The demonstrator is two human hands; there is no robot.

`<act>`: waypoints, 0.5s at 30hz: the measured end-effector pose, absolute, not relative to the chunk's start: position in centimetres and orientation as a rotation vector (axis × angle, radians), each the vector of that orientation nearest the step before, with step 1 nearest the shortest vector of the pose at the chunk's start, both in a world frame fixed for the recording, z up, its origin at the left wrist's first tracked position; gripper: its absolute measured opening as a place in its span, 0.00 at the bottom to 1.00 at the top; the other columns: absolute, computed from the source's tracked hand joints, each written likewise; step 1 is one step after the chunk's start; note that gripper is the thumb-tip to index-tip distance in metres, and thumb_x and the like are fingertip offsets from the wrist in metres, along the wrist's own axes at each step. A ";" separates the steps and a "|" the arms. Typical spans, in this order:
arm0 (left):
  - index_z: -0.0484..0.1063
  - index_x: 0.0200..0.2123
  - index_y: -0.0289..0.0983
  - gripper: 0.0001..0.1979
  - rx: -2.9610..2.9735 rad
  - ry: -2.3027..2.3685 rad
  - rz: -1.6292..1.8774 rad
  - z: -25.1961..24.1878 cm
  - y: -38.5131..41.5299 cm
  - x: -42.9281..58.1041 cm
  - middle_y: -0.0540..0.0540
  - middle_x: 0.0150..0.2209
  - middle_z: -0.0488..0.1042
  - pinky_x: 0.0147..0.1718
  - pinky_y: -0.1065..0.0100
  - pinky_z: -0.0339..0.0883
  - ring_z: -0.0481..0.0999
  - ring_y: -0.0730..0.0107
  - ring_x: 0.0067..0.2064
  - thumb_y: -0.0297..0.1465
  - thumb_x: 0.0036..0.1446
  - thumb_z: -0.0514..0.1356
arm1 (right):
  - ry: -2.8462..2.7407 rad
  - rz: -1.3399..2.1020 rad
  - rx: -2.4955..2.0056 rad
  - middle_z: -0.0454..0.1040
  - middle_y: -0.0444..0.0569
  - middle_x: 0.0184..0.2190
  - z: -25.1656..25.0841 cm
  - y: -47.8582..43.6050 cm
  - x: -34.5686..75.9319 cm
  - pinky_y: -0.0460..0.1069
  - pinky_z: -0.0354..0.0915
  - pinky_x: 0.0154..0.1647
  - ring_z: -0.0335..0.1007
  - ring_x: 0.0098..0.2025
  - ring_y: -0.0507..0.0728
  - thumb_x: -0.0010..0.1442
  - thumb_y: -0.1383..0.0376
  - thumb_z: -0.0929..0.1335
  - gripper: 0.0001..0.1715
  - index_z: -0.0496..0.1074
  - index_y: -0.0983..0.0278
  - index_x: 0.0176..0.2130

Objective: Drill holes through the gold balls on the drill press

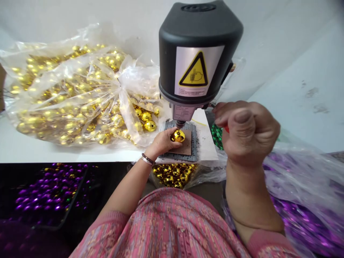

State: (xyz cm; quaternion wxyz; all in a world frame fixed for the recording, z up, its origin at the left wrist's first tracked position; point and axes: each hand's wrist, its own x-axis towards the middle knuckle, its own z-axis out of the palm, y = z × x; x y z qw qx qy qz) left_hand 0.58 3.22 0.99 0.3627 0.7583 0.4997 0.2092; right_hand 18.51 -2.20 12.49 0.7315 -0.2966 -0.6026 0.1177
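My left hand grips a shiny gold faceted ball between thumb and fingers, over a brown board on the grey base plate. Directly above the ball is the chuck of a black bench drill press; I cannot tell whether the bit is in the ball. My right hand is raised at the right of the machine, its fingers wrapped round a feed lever whose red part shows between them. Most of the lever is hidden by the fingers.
A large clear plastic bag of gold balls lies on the white table at left. Below the table edge is an open bag of gold balls. Purple balls fill a dark crate at lower left, and purple pieces lie in plastic at right.
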 end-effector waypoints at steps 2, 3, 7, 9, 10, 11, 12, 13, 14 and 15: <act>0.74 0.57 0.36 0.31 1.946 1.301 0.533 1.2 3.1 0.6 0.44 0.49 0.81 0.49 0.63 0.71 0.79 0.59 0.48 0.31 0.48 0.70 | -1.366 0.238 -0.612 0.71 0.37 0.23 11.9 -2.3 18.6 0.46 0.68 0.35 0.68 0.27 0.44 0.65 0.58 0.65 0.15 0.73 0.59 0.29; 0.73 0.57 0.36 0.31 1.943 1.302 0.530 1.2 3.1 0.6 0.44 0.49 0.81 0.49 0.64 0.71 0.80 0.59 0.47 0.31 0.48 0.70 | -1.385 0.236 -0.585 0.71 0.37 0.23 11.7 -2.2 18.6 0.46 0.69 0.36 0.68 0.28 0.44 0.66 0.59 0.65 0.14 0.74 0.59 0.30; 0.72 0.59 0.34 0.32 1.943 1.305 0.537 1.3 3.0 0.7 0.43 0.49 0.81 0.49 0.63 0.71 0.79 0.59 0.47 0.31 0.48 0.70 | -1.429 0.244 -0.548 0.72 0.38 0.26 11.1 -2.3 18.7 0.46 0.69 0.36 0.68 0.29 0.45 0.66 0.62 0.65 0.10 0.75 0.58 0.34; 0.73 0.58 0.35 0.32 1.954 1.306 0.546 1.3 3.0 0.7 0.44 0.50 0.81 0.49 0.64 0.70 0.79 0.58 0.48 0.31 0.48 0.70 | -1.425 0.238 -0.547 0.72 0.39 0.27 11.0 -2.3 18.7 0.47 0.69 0.36 0.69 0.29 0.45 0.66 0.63 0.65 0.09 0.75 0.58 0.36; 0.73 0.58 0.36 0.32 1.959 1.306 0.553 1.4 2.9 0.7 0.44 0.50 0.81 0.49 0.64 0.70 0.79 0.58 0.48 0.31 0.48 0.70 | -1.423 0.230 -0.539 0.73 0.39 0.27 10.9 -2.3 18.6 0.47 0.69 0.36 0.69 0.29 0.45 0.66 0.63 0.65 0.09 0.76 0.59 0.36; 0.73 0.58 0.36 0.32 1.962 1.305 0.558 1.4 2.9 0.7 0.44 0.51 0.81 0.49 0.64 0.70 0.79 0.58 0.49 0.31 0.48 0.70 | -1.421 0.223 -0.528 0.73 0.39 0.27 10.8 -2.3 18.6 0.47 0.69 0.36 0.69 0.30 0.45 0.65 0.63 0.65 0.09 0.76 0.59 0.36; 0.73 0.58 0.36 0.31 1.963 1.302 0.559 1.5 2.9 0.7 0.44 0.51 0.80 0.49 0.64 0.70 0.79 0.58 0.49 0.31 0.48 0.70 | -1.422 0.211 -0.518 0.74 0.39 0.27 10.6 -2.2 18.5 0.47 0.69 0.36 0.70 0.30 0.45 0.65 0.63 0.65 0.09 0.75 0.59 0.36; 0.73 0.58 0.36 0.31 1.960 1.301 0.560 1.5 2.8 0.7 0.44 0.51 0.80 0.50 0.64 0.70 0.79 0.58 0.49 0.31 0.48 0.70 | -1.424 0.194 -0.509 0.74 0.39 0.28 10.5 -2.1 18.5 0.47 0.69 0.37 0.70 0.30 0.45 0.66 0.63 0.65 0.09 0.75 0.59 0.36; 0.73 0.58 0.36 0.31 1.955 1.300 0.559 1.5 2.8 0.8 0.44 0.52 0.80 0.50 0.63 0.70 0.79 0.58 0.49 0.31 0.49 0.70 | -1.425 0.173 -0.503 0.74 0.39 0.27 10.3 -2.0 18.5 0.47 0.70 0.37 0.70 0.30 0.45 0.66 0.63 0.65 0.09 0.75 0.59 0.36; 0.73 0.58 0.36 0.31 1.949 1.299 0.558 1.5 2.8 0.8 0.43 0.52 0.80 0.51 0.63 0.70 0.79 0.58 0.49 0.31 0.49 0.70 | -1.424 0.152 -0.498 0.74 0.39 0.27 10.2 -1.9 18.5 0.48 0.70 0.38 0.70 0.30 0.46 0.66 0.62 0.64 0.10 0.75 0.59 0.37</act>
